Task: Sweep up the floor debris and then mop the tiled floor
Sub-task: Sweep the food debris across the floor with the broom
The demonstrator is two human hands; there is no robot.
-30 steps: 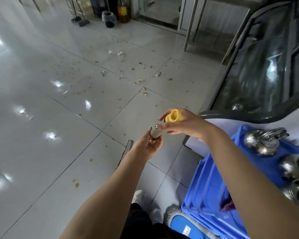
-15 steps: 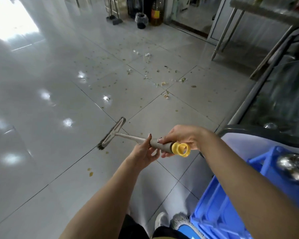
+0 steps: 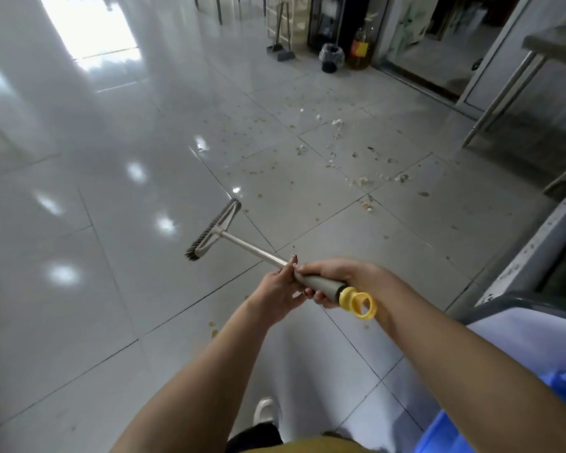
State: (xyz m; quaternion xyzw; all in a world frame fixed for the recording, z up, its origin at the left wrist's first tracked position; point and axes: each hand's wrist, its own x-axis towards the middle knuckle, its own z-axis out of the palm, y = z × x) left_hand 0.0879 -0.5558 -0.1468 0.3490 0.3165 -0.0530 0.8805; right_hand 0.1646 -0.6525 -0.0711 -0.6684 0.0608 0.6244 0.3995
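1. The person holds the long broom (image 3: 252, 248), which has a bare metal shaft, a grey grip and a yellow hanging loop, with both hands bunched at its very top. That likely gives poor leverage, so the grey, dark-bristled brush head (image 3: 214, 228) may swing wide or skip over crumbs.
2. The floor debris (image 3: 361, 181), pale crumbs and brown flecks, lies ahead and to the right of the brush head and well apart from it, strewn over several glossy grey tiles. A hard stroke could flick bits under the steel table legs (image 3: 500, 96) nearby.
3. Small brown spots (image 3: 213, 330) near the person's feet could easily be missed.
4. The right hand (image 3: 337, 276) has its fingers curled tight over the grey grip, just ahead of the yellow loop.
5. The left hand (image 3: 280, 291) touches the right, its fingers closed round the spot where grip meets shaft.
6. Whether the bristles touch the tiled floor (image 3: 111, 191) cannot be told.
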